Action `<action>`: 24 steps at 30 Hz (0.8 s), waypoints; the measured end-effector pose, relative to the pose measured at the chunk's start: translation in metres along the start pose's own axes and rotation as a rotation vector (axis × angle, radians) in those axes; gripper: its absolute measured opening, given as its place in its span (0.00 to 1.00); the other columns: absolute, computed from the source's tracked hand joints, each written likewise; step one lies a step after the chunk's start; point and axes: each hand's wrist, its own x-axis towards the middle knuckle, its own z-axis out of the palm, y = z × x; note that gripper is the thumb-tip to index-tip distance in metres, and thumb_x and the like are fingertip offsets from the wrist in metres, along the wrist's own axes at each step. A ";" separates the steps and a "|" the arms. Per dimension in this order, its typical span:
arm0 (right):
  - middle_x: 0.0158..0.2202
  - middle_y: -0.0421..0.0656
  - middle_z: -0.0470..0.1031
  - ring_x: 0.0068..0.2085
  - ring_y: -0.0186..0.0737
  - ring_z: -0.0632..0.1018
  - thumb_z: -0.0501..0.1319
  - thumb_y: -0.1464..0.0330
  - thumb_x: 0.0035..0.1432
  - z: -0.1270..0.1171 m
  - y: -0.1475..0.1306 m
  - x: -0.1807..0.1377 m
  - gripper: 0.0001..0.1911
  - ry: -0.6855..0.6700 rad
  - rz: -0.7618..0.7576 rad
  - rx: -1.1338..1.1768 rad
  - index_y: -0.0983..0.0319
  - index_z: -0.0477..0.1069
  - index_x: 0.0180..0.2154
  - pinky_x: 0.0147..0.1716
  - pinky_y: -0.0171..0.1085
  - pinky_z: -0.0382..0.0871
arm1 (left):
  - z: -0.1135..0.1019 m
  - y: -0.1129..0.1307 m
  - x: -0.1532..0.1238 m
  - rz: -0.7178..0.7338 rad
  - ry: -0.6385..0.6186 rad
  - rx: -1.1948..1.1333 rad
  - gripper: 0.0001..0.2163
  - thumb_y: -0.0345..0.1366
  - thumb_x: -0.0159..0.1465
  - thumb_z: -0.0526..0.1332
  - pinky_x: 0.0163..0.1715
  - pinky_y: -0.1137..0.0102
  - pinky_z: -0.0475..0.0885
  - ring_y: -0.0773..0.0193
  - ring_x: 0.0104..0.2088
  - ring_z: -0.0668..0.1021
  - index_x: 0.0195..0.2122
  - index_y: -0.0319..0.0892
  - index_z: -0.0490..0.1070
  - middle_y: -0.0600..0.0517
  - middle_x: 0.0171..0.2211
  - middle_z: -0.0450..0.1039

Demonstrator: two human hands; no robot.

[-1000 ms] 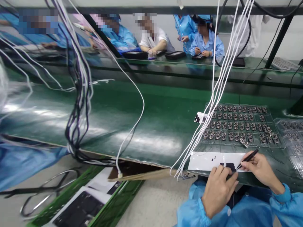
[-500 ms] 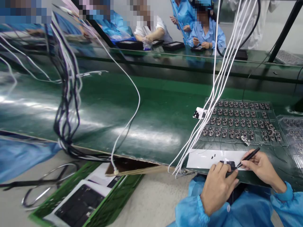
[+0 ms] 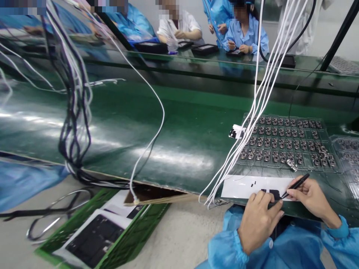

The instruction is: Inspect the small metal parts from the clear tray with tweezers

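My right hand (image 3: 310, 196) pinches black tweezers (image 3: 295, 185), whose tip touches a small black piece (image 3: 273, 194) on a white strip of backing paper (image 3: 244, 185) at the near edge of the green bench (image 3: 168, 127). My left hand (image 3: 259, 222) rests at that edge with curled fingers pressing on the strip beside the black piece. Just beyond lies a clear tray (image 3: 283, 142) holding several small dark components, and one shiny metal part (image 3: 290, 164) sits on its near rim.
White cables (image 3: 252, 112) hang down in front of the tray, and a dark cable bundle (image 3: 73, 112) hangs at left. A green crate (image 3: 95, 235) with black parts stands on the floor. People in blue coats (image 3: 244, 33) work at the far bench.
The view has shifted slightly. My hands stay at the white strip, the tweezers' tip still at the black piece.
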 end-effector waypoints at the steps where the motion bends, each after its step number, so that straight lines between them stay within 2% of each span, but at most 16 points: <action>1: 0.23 0.40 0.75 0.26 0.37 0.77 0.70 0.62 0.41 0.000 0.000 0.000 0.15 0.001 0.003 -0.002 0.64 0.70 0.28 0.25 0.33 0.72 | 0.000 0.000 0.000 0.003 0.005 0.007 0.10 0.37 0.62 0.60 0.33 0.64 0.63 0.60 0.35 0.67 0.45 0.47 0.69 0.51 0.36 0.64; 10: 0.23 0.40 0.76 0.26 0.37 0.77 0.70 0.63 0.42 -0.001 0.000 -0.001 0.14 0.006 -0.011 -0.006 0.64 0.70 0.28 0.25 0.33 0.73 | -0.001 0.000 0.000 -0.005 -0.009 -0.026 0.10 0.37 0.63 0.58 0.32 0.63 0.61 0.59 0.36 0.66 0.45 0.46 0.69 0.51 0.36 0.65; 18: 0.19 0.41 0.75 0.22 0.38 0.77 0.69 0.62 0.45 0.000 0.001 0.000 0.13 0.037 -0.065 0.011 0.64 0.70 0.26 0.23 0.32 0.72 | -0.002 0.001 0.000 -0.041 -0.027 -0.081 0.10 0.37 0.64 0.57 0.33 0.63 0.62 0.58 0.36 0.67 0.46 0.46 0.69 0.50 0.36 0.65; 22: 0.20 0.43 0.77 0.21 0.38 0.77 0.69 0.62 0.47 -0.012 0.009 -0.007 0.13 0.077 -0.114 0.125 0.65 0.71 0.28 0.23 0.34 0.73 | -0.005 0.003 -0.003 -0.076 -0.039 -0.099 0.09 0.35 0.63 0.57 0.33 0.63 0.64 0.57 0.36 0.68 0.45 0.46 0.70 0.49 0.36 0.66; 24: 0.22 0.44 0.78 0.22 0.38 0.77 0.69 0.64 0.47 -0.024 0.016 -0.014 0.12 0.133 -0.145 0.210 0.64 0.71 0.30 0.24 0.34 0.72 | -0.010 0.000 0.000 -0.091 -0.083 -0.116 0.09 0.34 0.61 0.59 0.33 0.64 0.65 0.58 0.36 0.68 0.43 0.47 0.71 0.50 0.35 0.66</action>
